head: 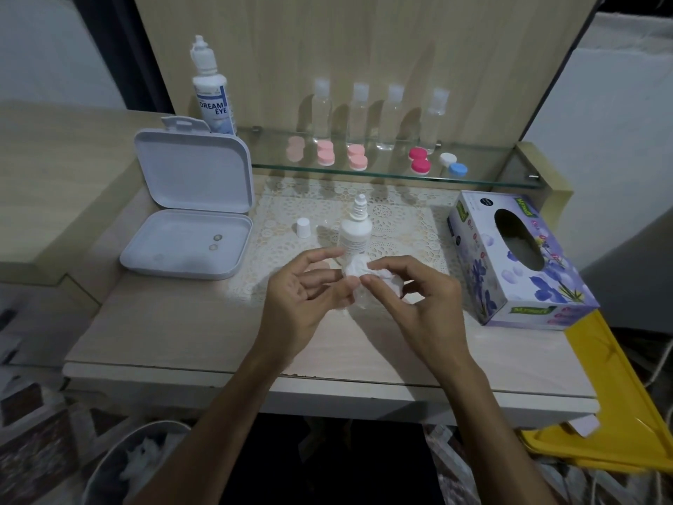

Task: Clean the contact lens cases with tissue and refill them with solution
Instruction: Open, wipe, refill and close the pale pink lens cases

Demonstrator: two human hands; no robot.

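The left hand [304, 289] and right hand [408, 289] both pinch a crumpled tissue [358, 275]. Best to rub gently, turning it slowly, just in front of the open bottle [355, 231].

The pale wooden table [174, 333] carries a lace mat [408, 220], an open white case [185, 242] and a tissue box [517, 256].

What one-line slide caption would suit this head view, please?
Both hands work a crumpled white tissue before an uncapped white solution bottle.
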